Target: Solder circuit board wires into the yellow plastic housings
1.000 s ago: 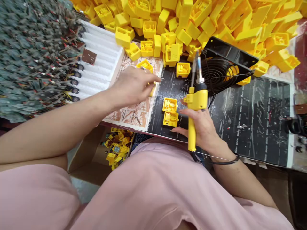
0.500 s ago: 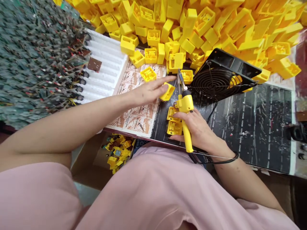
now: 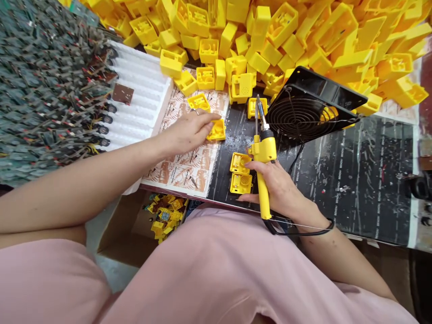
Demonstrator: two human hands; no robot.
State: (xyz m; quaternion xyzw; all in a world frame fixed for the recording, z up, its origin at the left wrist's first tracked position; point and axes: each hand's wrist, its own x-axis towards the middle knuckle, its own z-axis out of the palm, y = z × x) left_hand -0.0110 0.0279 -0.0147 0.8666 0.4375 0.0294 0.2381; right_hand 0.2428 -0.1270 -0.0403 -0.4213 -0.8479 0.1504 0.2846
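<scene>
My left hand [image 3: 189,130] has its thumb and forefinger on a small yellow plastic housing [image 3: 218,130], at the border of the patterned sheet and the black mat. Just beyond those fingers another yellow housing [image 3: 199,102] lies on the sheet. My right hand [image 3: 280,184] grips a yellow soldering iron [image 3: 264,180] that has a metal tip and a feed tube pointing away from me. Its thumb is close to two open yellow housings [image 3: 240,183] lying one behind the other on the mat. A single yellow housing [image 3: 253,108] lies behind the iron's tip.
Yellow housings [image 3: 259,27] are heaped along the back. A black fan [image 3: 300,114] stands tilted right of the iron. At left are a white ribbed foam tray [image 3: 145,85] and massed wired circuit boards [image 3: 47,99]. An open cardboard box [image 3: 124,229] of yellow parts sits below the table edge.
My left hand has moved left with the yellow housing, away from the iron's tip. My right hand still holds the soldering iron, nearly in place. The whole view has shifted slightly.
</scene>
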